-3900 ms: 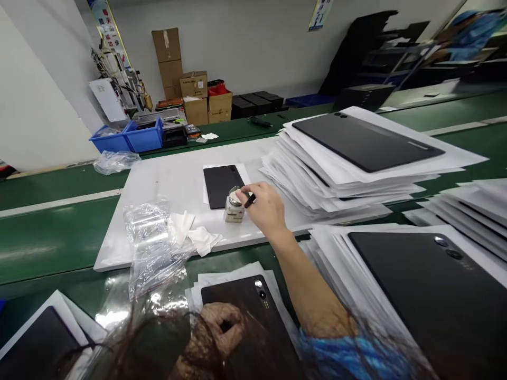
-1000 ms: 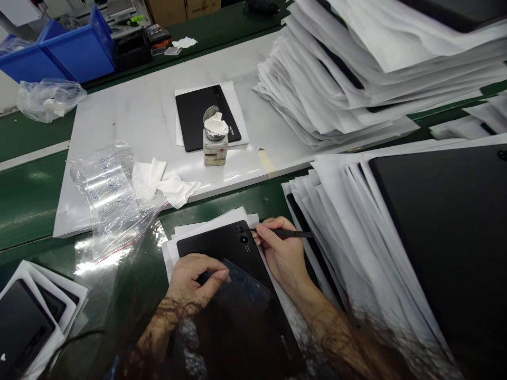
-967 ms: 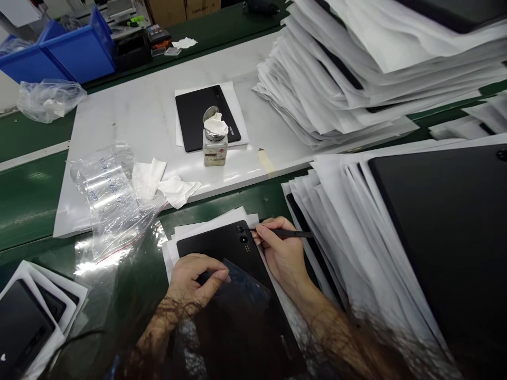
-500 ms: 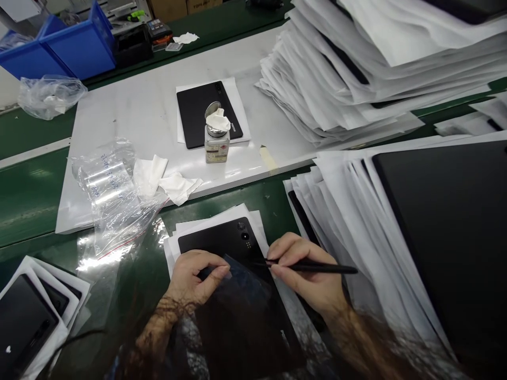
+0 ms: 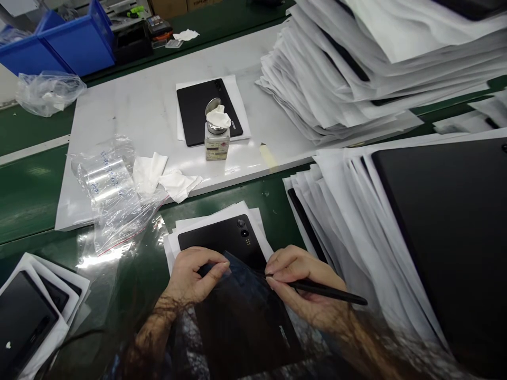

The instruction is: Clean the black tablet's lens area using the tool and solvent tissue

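Note:
A black tablet (image 5: 216, 235) lies back up on white sheets in front of me, its camera at the far right corner. Over its nearer part hangs a clear film (image 5: 241, 279), lifted at the far edge. My left hand (image 5: 196, 274) pinches that film's far left corner between thumb and forefinger. In my right hand (image 5: 303, 277) are slim black tweezers (image 5: 332, 292), slanting back to the right. The right fingertips meet at the film's right edge; whether they also grip the film I cannot tell. Loose dark hair blurs the near part of the view.
Tablets layered with white sheets (image 5: 340, 211) stand close on the right, with a taller pile (image 5: 317, 89) behind. A metal-lidded bottle (image 5: 217, 145), wipes (image 5: 180, 184) and a plastic bag (image 5: 114, 195) are ahead. More tablets (image 5: 27, 316) lie at left; blue bins (image 5: 79, 42) stand at the back.
My right hand has come slightly nearer to me, and the tweezers' free end has swung down, their tip off the tablet's back. My left hand keeps its pinch on the film.

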### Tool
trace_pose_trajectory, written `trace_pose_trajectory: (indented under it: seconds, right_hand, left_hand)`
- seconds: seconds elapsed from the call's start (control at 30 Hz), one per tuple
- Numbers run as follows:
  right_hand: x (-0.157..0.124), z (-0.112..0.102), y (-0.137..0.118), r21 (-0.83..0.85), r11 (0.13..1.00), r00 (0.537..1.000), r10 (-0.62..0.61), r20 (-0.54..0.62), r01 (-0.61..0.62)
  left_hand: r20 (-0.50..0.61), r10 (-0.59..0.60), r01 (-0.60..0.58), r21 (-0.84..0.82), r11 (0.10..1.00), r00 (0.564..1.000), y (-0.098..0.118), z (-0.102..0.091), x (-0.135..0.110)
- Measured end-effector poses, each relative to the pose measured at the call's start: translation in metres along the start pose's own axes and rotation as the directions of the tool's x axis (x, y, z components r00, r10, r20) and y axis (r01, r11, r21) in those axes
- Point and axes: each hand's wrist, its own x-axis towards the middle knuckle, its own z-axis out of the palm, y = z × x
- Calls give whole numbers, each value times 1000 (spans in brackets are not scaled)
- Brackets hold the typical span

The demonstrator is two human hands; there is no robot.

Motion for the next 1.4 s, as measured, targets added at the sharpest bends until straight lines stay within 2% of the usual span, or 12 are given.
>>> trace_pose_trajectory:
  seconds: [0.23, 0.27, 0.33, 0.37, 0.43, 0.5, 0.57, 0.93, 1.2, 1.4]
  right_hand:
    - [-22, 10, 5, 83, 996, 999, -26, -47, 30]
    - [-24, 14, 8, 110, 994, 997, -14, -72, 22]
    - [-23, 22, 15, 205, 978, 976, 74, -203, -31]
    - [-21, 26, 21, 286, 955, 944, 169, -283, -85]
    - [-13, 34, 33, 472, 859, 835, 401, -377, -199]
    - [-4, 40, 46, 592, 757, 750, 556, -359, -278]
    - [0, 42, 55, 620, 717, 718, 609, -337, -318]
    - [-5, 47, 60, 632, 674, 643, 686, -341, -383]
    - [-5, 49, 60, 625, 680, 631, 687, -361, -382]
    - [-6, 51, 61, 617, 691, 642, 675, -364, -377]
  left_hand:
    - [2, 3, -3, -2, 1000, 1000, 0, 0, -1]
    - [0, 4, -4, -1, 1000, 1000, 0, -1, -1]
    - [-4, 7, -7, 3, 1000, 1000, 0, -1, -1]
    - [-6, 10, -10, 4, 1000, 1000, 0, -1, -1]
    - [-9, 15, -15, 9, 1000, 1000, 0, 0, 0]
    - [-15, 19, -19, 14, 1000, 1000, 0, 0, 1]
    - [-13, 25, -24, 18, 1000, 1000, 0, 1, 2]
    - [-3, 37, -37, 24, 999, 999, -1, 1, 3]
    - [-16, 43, -43, 33, 999, 999, 1, 1, 2]
    - [-11, 42, -42, 37, 998, 999, 0, 2, 3]
